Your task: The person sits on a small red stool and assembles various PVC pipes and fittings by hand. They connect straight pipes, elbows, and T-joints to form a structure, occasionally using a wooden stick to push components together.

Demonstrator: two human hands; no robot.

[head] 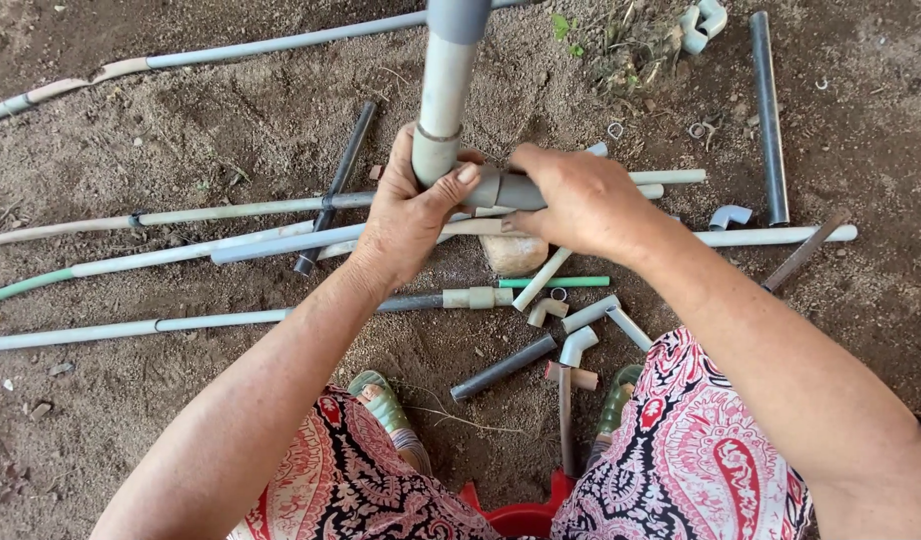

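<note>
We hold an upright pipe (443, 100) in our left hand (406, 225); right hand (581, 200) grips the grey fitting (511, 190), mid-joining; next needs firm seating.

Two hands are in view, the left hand (406, 225) and the right hand (581, 200), and between them they hold one upright pipe (443, 90) and one grey fitting (511, 190). Two sandalled feet show, the left foot (386, 405) and the right foot (618, 398). One stone (514, 253) lies under the hands. One green tube (556, 282) lies among the cut pieces. Two dark pipes stand out on the dirt: one (769, 115) at the right, one (337, 185) slanting left of centre. One red stool (521, 515) edge shows below. The pale long pipes overlap too much to count.
</note>
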